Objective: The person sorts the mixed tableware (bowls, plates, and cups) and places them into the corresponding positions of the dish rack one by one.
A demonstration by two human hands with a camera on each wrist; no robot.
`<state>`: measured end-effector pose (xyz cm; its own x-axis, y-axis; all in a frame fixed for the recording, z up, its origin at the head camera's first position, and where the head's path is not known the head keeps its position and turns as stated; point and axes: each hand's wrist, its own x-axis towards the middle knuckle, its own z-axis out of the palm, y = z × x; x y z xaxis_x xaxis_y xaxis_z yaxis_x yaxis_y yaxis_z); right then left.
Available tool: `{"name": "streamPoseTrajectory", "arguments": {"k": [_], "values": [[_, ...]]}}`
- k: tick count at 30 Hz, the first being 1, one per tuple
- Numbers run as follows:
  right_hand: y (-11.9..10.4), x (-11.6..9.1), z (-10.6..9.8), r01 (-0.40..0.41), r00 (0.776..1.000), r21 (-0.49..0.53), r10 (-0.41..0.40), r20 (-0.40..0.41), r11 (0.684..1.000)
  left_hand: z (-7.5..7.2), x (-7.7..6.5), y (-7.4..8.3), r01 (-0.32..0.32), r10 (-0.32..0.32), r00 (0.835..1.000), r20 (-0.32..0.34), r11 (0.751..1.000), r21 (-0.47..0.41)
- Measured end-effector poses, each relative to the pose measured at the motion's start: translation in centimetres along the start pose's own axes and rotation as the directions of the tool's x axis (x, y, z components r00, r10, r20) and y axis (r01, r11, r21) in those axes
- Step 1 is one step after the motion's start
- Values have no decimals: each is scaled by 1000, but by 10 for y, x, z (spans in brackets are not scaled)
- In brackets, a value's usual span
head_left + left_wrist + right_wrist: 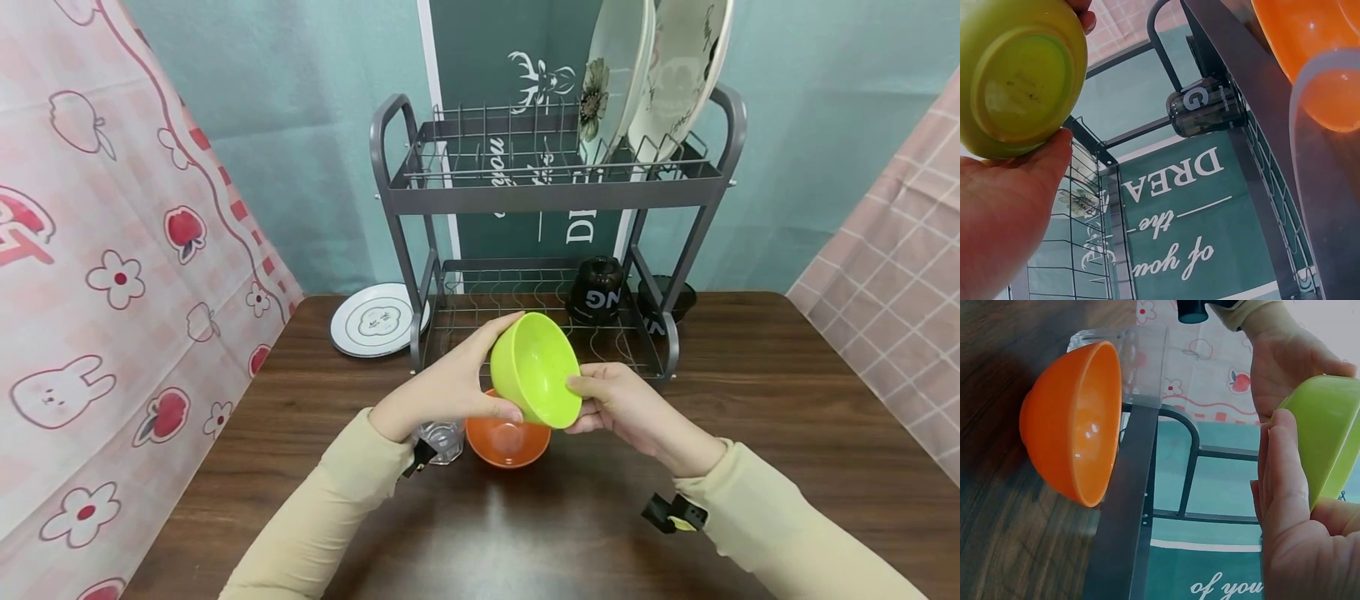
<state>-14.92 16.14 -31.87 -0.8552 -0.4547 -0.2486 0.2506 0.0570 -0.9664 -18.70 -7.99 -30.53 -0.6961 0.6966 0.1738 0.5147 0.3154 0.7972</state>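
A lime-green bowl (536,371) is held tilted in the air between both hands, its opening facing right in the head view. My left hand (472,375) grips its left side, thumb low near the rim and fingers over the top. With thumb and fingers, my right hand (615,400) pinches the rim at the lower right. The bowl's round foot shows in the left wrist view, where the left palm (1007,212) lies beneath it. Below the green bowl, an orange bowl (1072,425) stands upright on the table, partly hidden in the head view.
A clear glass (444,442) stands left of the orange bowl. Behind is a two-tier dish rack (547,198) with plates (678,79) upright on top and a black cup (596,292) below. Another dark cup (675,300) is at its right; a white plate (378,321) lies left.
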Motion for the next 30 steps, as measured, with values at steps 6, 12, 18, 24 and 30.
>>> {"name": "streamPoseTrajectory", "arguments": {"k": [6,12,18,24,30], "values": [[5,3,-3,-10,999,35,8,39,999,4,5,-2,1,-1,1000,3,999,-35],[9,6,-5,-23,997,75,17,71,997,5,14,3,1,-1,1000,-17,1000,-1],[12,8,-8,-9,999,53,7,36,999,7,22,7,-10,12,998,-60,999,43],[13,8,-17,55,997,7,-55,-49,998,8,30,8,0,5,998,-70,998,68],[12,7,-33,63,970,-116,-88,-226,991,8,40,5,13,-4,997,-73,994,112]]}}
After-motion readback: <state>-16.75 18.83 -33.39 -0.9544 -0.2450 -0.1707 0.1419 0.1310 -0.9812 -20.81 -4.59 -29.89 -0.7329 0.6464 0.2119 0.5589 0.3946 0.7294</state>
